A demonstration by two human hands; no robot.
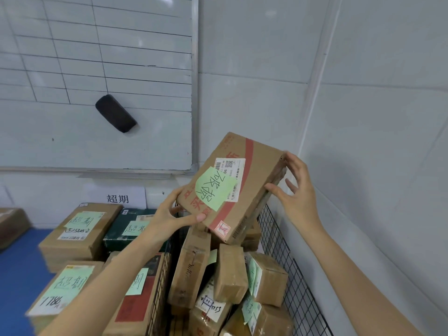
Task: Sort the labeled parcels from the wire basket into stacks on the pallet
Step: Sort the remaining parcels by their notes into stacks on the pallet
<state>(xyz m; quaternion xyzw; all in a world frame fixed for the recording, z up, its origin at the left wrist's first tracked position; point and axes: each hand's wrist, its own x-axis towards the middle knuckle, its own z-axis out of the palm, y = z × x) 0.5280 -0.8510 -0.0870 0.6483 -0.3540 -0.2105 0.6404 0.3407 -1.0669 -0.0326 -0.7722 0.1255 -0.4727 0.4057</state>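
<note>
Fingers: left hand [169, 215] grips flat cardboard parcel [258, 183] | right hand [300, 192] splayed, touching edge

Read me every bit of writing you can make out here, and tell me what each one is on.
"超期": white paper sign on the wall.
"超期": green note on the rear brown box; scrawl beneath unclear.
"超期", partly hidden: note on the dark green box.
"超期" and "1786": front left box.
"90": shipping label on the held parcel; its green note looks like "破损", unsure.
Labels in the wire basket: too blurred.
</note>
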